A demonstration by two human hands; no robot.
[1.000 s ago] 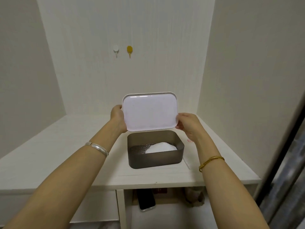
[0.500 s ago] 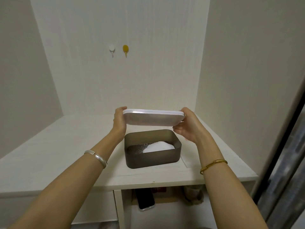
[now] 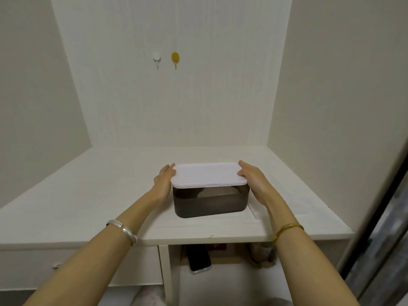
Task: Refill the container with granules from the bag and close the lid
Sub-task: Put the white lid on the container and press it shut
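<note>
A dark translucent grey container stands near the front edge of the white desk. Its white lid lies flat on the container's rim. My left hand grips the lid's left edge and my right hand grips its right edge. The granules inside show only faintly through the dark wall. No bag is in view.
Two wall hooks, one white and one yellow, hang on the back wall. A thin flat white sheet lies under the container's right side. A black phone sits on the shelf below the desk.
The lid went from upright, to level above the container, to resting on its rim. Both hands came down with it.
</note>
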